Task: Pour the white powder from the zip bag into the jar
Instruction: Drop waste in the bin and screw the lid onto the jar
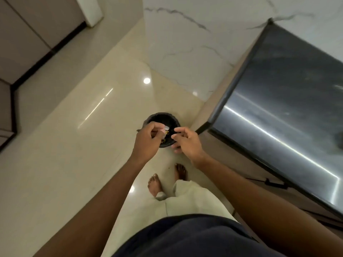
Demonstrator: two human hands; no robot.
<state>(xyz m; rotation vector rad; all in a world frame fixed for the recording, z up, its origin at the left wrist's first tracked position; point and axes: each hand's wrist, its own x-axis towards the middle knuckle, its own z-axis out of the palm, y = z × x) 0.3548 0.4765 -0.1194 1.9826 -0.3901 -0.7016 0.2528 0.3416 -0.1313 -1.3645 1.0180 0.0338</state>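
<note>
Both hands hover over a black bin (163, 120) on the floor (74, 145); left hand (146, 141) pinches a small pale scrap (164, 131); right hand (187, 141) hangs loosely spread, gripping nothing.

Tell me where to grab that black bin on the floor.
Grip the bin by its far rim, reaching down from above: it stands upright, mouth open, and both hands hover over the near side. The bag liner may slip.

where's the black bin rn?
Head view, centre: black bin on the floor under both hands, left of the dark countertop corner.
</note>
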